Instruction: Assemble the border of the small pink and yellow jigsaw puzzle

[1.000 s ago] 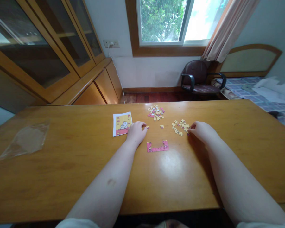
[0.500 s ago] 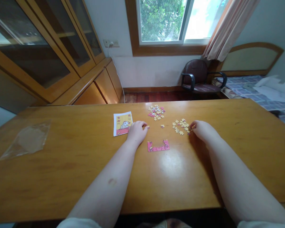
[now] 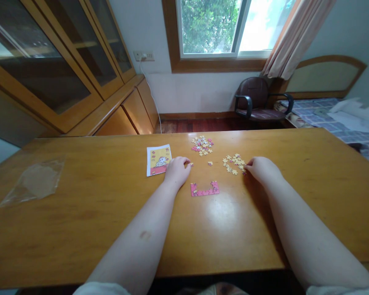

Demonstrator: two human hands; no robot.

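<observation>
My left hand (image 3: 178, 169) rests at the right edge of the picture card (image 3: 159, 160), its fingers closed on a small yellow puzzle piece (image 3: 191, 164). At the right side of a loose group of yellow puzzle pieces (image 3: 235, 162), my right hand (image 3: 262, 168) has its fingertips pinched together; what lies between them is too small to make out. A joined strip of pink puzzle pieces (image 3: 205, 192), shaped like a shallow U, lies nearer to me between the forearms. One single puzzle piece (image 3: 210, 163) sits apart between the hands.
A mixed pile of puzzle pieces (image 3: 202, 145) lies near the table's far edge. Flat on the left of the wooden table (image 3: 104, 229) is a clear plastic bag (image 3: 35, 180). Beyond the table stand an office chair (image 3: 258, 98) and a glass-fronted cabinet (image 3: 80, 53).
My right hand has shifted very slightly at the edge of the yellow pieces. The left hand and the joined pink strip stay practically where they were.
</observation>
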